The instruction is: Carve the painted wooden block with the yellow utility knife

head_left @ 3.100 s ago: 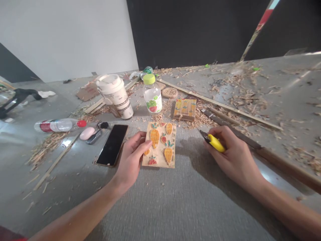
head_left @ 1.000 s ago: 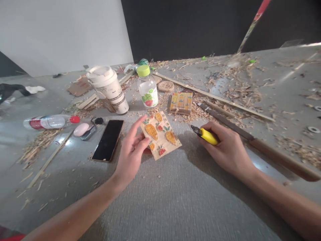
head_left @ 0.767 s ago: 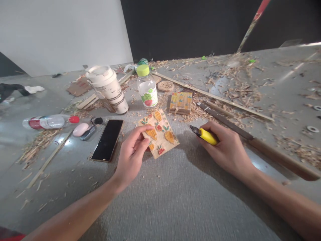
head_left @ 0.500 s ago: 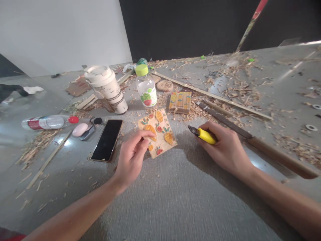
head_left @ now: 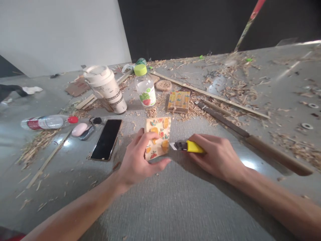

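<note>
Wood-wise, looked already carved and coloured on the panel (head_left: 162, 140), with remaining work unreadable. Showed an orange-and-red fruit-like pattern with touches of green, partly under fingers of the left hand (head_left: 139, 160), with thumb spread and grip unclear. Had the yellow cutter (head_left: 193, 147) clamped in fingers of the right hand (head_left: 215, 154), tip at the panel's edge.

A black panel (head_left: 180, 30) backs the grey desk (head_left: 160, 207), with a pale wall (head_left: 60, 30) to the panel's left and a partly red strip (head_left: 247, 29) slanting at its right; light glares below the panel.
</note>
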Motion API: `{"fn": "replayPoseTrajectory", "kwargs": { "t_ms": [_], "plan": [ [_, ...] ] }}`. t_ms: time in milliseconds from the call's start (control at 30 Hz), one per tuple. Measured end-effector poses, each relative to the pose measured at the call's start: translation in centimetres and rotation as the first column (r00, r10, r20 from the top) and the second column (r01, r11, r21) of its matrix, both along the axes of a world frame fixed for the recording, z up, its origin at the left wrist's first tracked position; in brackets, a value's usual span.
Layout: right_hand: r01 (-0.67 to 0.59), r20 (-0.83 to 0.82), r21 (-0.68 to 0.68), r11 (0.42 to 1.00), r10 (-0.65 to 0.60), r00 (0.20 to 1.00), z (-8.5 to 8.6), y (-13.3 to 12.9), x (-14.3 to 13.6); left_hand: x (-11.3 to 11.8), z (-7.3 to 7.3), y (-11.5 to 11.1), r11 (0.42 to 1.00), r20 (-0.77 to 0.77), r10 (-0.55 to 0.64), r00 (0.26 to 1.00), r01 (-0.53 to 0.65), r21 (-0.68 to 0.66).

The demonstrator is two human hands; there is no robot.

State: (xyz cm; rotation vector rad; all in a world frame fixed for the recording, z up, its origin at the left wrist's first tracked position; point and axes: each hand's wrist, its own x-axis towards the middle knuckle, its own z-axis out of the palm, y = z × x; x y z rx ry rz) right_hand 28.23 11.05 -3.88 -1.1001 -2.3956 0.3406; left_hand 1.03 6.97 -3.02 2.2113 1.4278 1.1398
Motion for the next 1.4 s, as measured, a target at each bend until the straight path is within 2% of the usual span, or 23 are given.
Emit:
{"fn": "replayPoseTrajectory", "kwargs": {
  "t_ms": [133, 300, 600, 967, 1067, 1200, 1400],
  "plan": [
    [-0.09, 0.014, -0.015, 0.996, 0.09, 0.996, 0.2, -1.2, -1.0, 0.2, -0.1, 0.0, 1.0, -0.068, -0.017, 0.998, 0.017, -0.001],
    [-0.029, 0.081, -0.053, 0.998, 0.033, 0.996, 0.4, -1.9, -2.1, 0.5, -0.3, 0.0, 1.0, -0.084, 0.005, 0.996, -0.005, -0.001],
    [-0.06, 0.094, -0.001, 0.998, 0.06, 0.994, 0.3, -2.1, -2.6, 0.7, -0.2, 0.0, 0.999, -0.095, -0.034, 0.995, 0.032, -0.027],
    [0.004, 0.158, -0.08, 0.997, 0.008, 0.987, -0.1, -1.9, -2.5, 1.0, -0.4, -0.1, 0.999, -0.116, -0.043, 0.992, 0.042, -0.018],
    [0.016, 0.164, -0.07, 0.997, -0.004, 0.987, -0.1, -1.9, -2.6, 0.9, -0.4, 0.0, 0.998, -0.091, -0.049, 0.995, 0.044, -0.052],
    [0.0, 0.162, -0.036, 0.999, 0.006, 0.987, -0.2, -1.9, -2.6, 0.9, -0.3, 0.1, 0.987, -0.012, -0.115, 0.993, 0.113, -0.112],
    [-0.024, 0.152, 0.022, 0.999, 0.02, 0.988, -0.1, -1.9, -2.6, 1.0, 0.1, 0.3, 0.919, 0.195, -0.145, 0.97, 0.205, -0.335]
  ]
}}
